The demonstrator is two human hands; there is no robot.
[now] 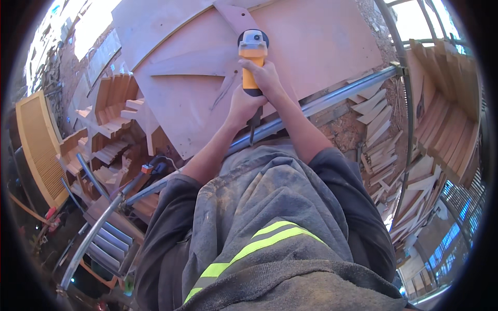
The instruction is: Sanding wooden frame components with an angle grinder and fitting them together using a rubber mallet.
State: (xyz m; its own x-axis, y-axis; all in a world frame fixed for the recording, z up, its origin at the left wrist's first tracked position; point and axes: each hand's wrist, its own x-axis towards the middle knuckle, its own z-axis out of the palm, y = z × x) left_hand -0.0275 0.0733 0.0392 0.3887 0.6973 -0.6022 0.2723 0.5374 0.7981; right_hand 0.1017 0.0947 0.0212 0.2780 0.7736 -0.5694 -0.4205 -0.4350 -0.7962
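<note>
Two forearms [303, 124] converge at upper centre, left hand [244, 106] gripping the rear of a yellow power tool [252, 53], right hand [265, 78] clasping above.

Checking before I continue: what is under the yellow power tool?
A pinkish strip runs in under the yellow power tool; a broad board shows to its right. The tool, left hand and right hand cover whatever is directly below, so contact is hidden.

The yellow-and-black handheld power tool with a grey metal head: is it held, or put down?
The tool is held: the left hand wraps its black rear, the right hand its yellow body.
</note>
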